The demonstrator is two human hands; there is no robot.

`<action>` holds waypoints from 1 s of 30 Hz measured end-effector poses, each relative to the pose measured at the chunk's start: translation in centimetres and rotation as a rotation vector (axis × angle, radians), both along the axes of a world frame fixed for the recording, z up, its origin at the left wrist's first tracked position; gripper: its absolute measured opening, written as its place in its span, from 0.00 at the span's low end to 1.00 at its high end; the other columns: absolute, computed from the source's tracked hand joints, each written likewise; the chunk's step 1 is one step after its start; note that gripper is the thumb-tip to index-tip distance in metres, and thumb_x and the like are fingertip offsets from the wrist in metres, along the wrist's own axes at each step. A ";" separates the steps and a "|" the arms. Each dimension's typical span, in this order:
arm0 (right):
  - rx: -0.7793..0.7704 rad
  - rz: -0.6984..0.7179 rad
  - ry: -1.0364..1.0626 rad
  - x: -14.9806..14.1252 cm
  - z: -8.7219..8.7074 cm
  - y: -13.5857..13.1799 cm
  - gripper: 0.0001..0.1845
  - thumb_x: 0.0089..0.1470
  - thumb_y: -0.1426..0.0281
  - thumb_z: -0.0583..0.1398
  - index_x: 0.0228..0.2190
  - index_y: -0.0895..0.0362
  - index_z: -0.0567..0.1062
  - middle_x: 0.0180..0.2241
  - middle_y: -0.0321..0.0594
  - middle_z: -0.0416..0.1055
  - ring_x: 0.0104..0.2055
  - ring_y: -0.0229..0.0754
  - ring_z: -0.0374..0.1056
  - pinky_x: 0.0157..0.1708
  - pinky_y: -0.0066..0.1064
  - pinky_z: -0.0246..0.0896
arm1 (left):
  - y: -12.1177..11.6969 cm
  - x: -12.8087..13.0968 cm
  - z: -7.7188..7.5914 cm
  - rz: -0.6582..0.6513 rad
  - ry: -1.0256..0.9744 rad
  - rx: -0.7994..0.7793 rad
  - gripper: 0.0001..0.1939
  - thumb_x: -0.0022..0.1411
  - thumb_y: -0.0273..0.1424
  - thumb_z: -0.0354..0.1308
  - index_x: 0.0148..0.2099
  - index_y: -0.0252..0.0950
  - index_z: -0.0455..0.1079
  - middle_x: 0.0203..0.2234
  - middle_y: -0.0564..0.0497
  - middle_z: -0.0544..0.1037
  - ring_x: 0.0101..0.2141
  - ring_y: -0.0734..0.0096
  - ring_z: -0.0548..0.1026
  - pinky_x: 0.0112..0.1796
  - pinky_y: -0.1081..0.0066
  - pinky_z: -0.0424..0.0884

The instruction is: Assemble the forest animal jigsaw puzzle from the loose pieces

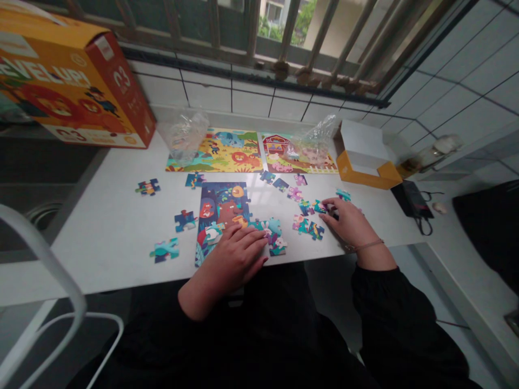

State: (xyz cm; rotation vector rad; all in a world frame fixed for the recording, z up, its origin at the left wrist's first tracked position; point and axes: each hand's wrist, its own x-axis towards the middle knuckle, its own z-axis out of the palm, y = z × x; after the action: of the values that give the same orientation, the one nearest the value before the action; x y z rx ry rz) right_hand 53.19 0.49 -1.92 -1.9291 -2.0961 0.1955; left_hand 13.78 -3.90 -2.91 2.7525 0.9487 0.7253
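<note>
A partly joined jigsaw puzzle with a bear and a night forest lies near the front edge of the counter. My left hand rests flat across its lower part, fingers stretched out, hiding some of the picture. Further right, my right hand pinches a small puzzle piece between thumb and fingertips, low over the counter. Several loose pieces lie around that hand, among them a joined teal and pink group and a purple piece. Left of the puzzle are a teal piece and a dark blue piece.
Two finished-looking picture sheets, a yellow lion scene and a farm scene, lie at the back under clear plastic bags. An orange box stands back left. An opened small box and a black item are at right.
</note>
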 end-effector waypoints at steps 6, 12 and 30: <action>0.038 0.063 0.007 0.0 0.4 -0.2 0.16 0.64 0.63 0.65 0.51 0.54 0.78 0.47 0.49 0.81 0.44 0.54 0.76 0.51 0.47 0.71 | -0.3 -1.6 0.8 0.076 -0.103 0.085 0.12 0.75 0.28 0.60 0.57 0.37 0.78 0.53 0.44 0.86 0.54 0.54 0.81 0.62 0.48 0.72; 0.128 0.161 0.089 -2.7 1.7 -2.9 0.16 0.69 0.61 0.64 0.55 0.53 0.76 0.51 0.51 0.80 0.50 0.57 0.76 0.53 0.51 0.74 | -1.3 -3.5 0.7 0.123 -0.091 0.079 0.13 0.74 0.28 0.62 0.58 0.39 0.77 0.52 0.43 0.86 0.54 0.52 0.81 0.61 0.48 0.72; 0.184 0.588 -0.018 -16.2 0.6 -7.4 0.11 0.70 0.73 0.66 0.51 0.51 0.81 0.55 0.45 0.81 0.48 0.48 0.76 0.49 0.41 0.71 | -1.7 -3.5 0.0 0.058 0.025 -0.003 0.13 0.76 0.32 0.61 0.59 0.40 0.79 0.55 0.43 0.84 0.52 0.53 0.79 0.55 0.51 0.74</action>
State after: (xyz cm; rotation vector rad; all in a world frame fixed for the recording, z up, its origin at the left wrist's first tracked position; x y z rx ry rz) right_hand 37.02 -6.88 -1.30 -1.1782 -2.5371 0.0968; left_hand 10.28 -5.58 -2.95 2.7484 1.0380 0.6989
